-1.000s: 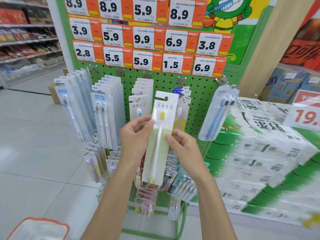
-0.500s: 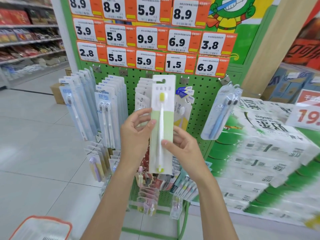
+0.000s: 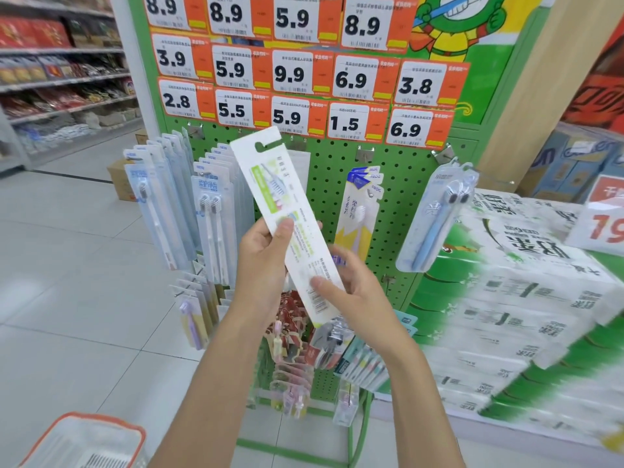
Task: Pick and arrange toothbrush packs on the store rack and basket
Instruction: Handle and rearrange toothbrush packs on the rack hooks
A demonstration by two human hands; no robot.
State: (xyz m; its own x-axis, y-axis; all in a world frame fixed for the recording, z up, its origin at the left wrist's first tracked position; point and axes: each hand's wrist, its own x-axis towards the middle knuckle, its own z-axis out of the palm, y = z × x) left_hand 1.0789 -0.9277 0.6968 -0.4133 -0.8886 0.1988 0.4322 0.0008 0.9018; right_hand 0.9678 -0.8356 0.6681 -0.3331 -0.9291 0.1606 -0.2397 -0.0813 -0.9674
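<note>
Partly hidden: basket (cut off btm-left).

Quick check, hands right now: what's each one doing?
Left hand: closed on the toothbrush pack, gripping its middle.
Right hand: closed on the same pack, pinching its lower end.

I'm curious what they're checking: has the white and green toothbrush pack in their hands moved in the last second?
Yes. The toothbrush pack has been flipped to show its printed back and tilted, its top leaning left, now reaching just under the 5.9 price tag.
</note>
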